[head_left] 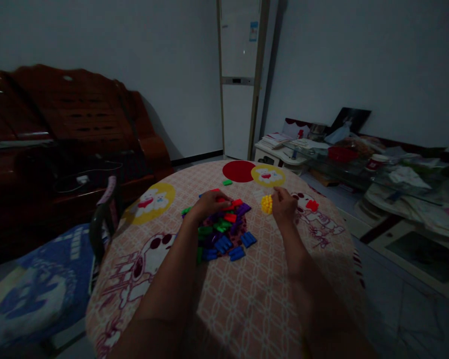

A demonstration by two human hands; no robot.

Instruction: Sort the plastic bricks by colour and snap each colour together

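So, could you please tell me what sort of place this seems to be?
Probably a living room in a home: there is a large wooden sofa, a cloth-covered round table, and a tall white floor-standing unit in the corner.

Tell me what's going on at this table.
A person's left hand reaches over a heap of small red, green, blue and purple plastic-looking pieces. The right hand is at a knobbly bright-yellow cluster; whether it grips it is unclear. A small bright-red piece lies apart, right of that hand, and a small green piece lies beyond the heap.
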